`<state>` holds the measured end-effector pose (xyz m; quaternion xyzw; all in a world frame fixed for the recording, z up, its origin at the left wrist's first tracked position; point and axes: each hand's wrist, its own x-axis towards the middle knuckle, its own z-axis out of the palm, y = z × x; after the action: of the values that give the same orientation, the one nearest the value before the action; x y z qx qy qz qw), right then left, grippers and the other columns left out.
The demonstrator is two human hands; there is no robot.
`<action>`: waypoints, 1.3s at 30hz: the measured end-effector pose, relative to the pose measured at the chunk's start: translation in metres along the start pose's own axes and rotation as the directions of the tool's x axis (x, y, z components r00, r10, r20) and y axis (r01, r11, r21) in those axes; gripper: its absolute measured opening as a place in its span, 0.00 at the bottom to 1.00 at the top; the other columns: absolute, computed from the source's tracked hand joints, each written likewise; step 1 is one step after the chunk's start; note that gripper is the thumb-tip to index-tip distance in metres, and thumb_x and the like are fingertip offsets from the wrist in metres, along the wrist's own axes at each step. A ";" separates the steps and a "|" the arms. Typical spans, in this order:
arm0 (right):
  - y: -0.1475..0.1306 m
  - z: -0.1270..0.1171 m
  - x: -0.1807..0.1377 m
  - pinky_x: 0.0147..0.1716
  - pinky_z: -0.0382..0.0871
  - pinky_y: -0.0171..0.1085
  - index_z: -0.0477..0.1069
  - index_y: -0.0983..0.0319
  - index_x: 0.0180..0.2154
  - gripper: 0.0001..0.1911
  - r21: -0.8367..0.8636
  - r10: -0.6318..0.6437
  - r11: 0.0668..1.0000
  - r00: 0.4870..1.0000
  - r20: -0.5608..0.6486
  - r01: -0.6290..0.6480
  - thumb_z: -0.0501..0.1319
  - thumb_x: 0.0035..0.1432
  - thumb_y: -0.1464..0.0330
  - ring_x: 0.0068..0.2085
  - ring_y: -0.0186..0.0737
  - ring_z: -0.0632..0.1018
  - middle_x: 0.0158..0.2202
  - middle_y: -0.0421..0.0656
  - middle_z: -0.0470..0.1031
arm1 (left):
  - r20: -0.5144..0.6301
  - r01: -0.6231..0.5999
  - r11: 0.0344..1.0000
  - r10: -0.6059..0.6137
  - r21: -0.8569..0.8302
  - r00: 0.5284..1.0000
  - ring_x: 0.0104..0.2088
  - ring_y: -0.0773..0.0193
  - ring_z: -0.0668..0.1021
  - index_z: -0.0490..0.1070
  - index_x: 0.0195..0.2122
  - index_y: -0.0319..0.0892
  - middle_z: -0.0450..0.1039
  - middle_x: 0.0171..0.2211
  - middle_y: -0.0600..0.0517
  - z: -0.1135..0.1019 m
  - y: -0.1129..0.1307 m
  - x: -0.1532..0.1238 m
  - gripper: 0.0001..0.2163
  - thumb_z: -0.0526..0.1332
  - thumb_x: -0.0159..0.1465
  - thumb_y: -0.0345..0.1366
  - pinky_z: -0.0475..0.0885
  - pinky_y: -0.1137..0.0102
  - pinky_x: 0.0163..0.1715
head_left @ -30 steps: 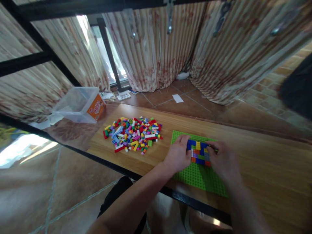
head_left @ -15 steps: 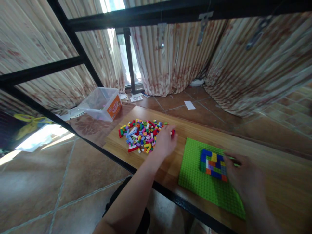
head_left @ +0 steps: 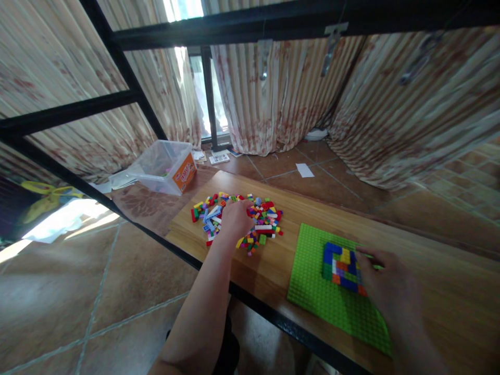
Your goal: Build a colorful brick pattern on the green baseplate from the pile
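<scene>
My left hand point(head_left: 237, 220) is down in a pile of loose toy building bricks point(head_left: 269, 214), back of the hand up. Its fingertips are hidden among the pieces, so whether they grip one does not show. On the green studded baseplate point(head_left: 312, 291) sits a low, many-coloured brick build point(head_left: 340, 265), mostly blue with yellow, orange, white and green parts. At the build's right edge, the bent fingers of my right hand point(head_left: 390, 276) close on its upper right corner and cover part of it. No separate brick can be made out in them.
The wooden tabletop point(head_left: 269, 271) has a dark metal front edge. Beyond its left end, a clear plastic box point(head_left: 156, 164) with an orange label stands on the floor. Black metal bars point(head_left: 250, 31) cross the view above, with striped curtains point(head_left: 273, 99) behind.
My left hand has moved left from the pile's right side to its middle, uncovering bricks on the right. My right hand has stayed at the build, its fingers shifting slightly over the corner.
</scene>
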<state>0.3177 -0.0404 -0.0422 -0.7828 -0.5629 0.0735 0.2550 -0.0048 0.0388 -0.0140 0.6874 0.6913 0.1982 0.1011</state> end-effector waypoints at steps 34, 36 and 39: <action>-0.020 -0.013 -0.004 0.40 0.72 0.41 0.78 0.62 0.38 0.13 0.374 -0.089 0.917 0.984 -0.152 0.140 0.57 0.60 0.64 0.37 0.42 0.79 0.38 0.47 0.81 | 0.397 0.231 0.537 0.216 -0.811 0.892 0.27 0.66 0.80 0.76 0.37 0.38 0.79 0.30 0.50 0.064 0.118 -0.056 0.05 0.61 0.62 0.29 0.75 0.71 0.29; -0.017 -0.013 -0.004 0.40 0.72 0.41 0.78 0.62 0.38 0.13 0.372 -0.097 0.917 0.986 -0.134 0.141 0.57 0.60 0.64 0.37 0.42 0.79 0.38 0.48 0.81 | 0.346 0.156 0.601 0.214 -0.784 0.914 0.28 0.65 0.80 0.76 0.36 0.38 0.80 0.32 0.49 0.066 0.123 -0.056 0.05 0.61 0.62 0.29 0.75 0.70 0.31; -0.014 -0.013 -0.004 0.39 0.71 0.40 0.78 0.63 0.39 0.14 0.345 -0.100 0.930 0.990 -0.103 0.130 0.57 0.60 0.64 0.36 0.42 0.79 0.37 0.48 0.80 | 0.242 0.016 0.696 0.228 -0.718 0.943 0.33 0.63 0.80 0.77 0.35 0.38 0.81 0.34 0.48 0.069 0.130 -0.056 0.04 0.62 0.62 0.30 0.75 0.68 0.36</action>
<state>0.3097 -0.0451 -0.0256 -0.6928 -0.5745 0.1245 0.4177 0.1437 -0.0108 -0.0295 0.6566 0.4945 0.3432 0.4546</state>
